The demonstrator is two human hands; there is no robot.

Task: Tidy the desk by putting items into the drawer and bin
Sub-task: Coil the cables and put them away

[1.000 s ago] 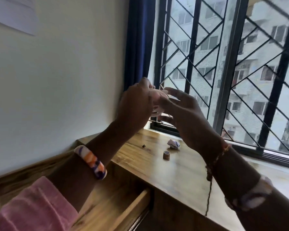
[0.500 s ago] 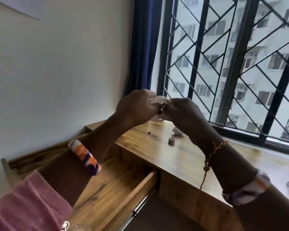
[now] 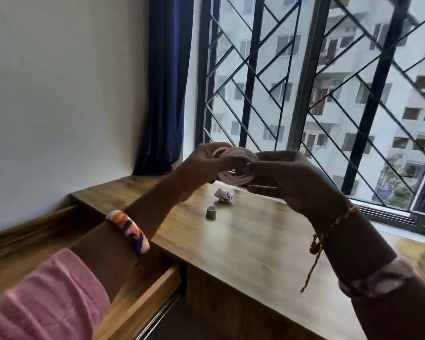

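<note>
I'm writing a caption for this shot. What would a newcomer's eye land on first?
Both hands, left hand and right hand, hold a pale coiled cable up before the barred window. Below, a crumpled paper and a small cylinder sit on the wooden desk, the drawer open at left.

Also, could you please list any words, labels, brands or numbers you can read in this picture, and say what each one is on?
None can be read.
The crumpled white paper, small brown cylinder and coiled pale cable in both hands show no legible print.
</note>
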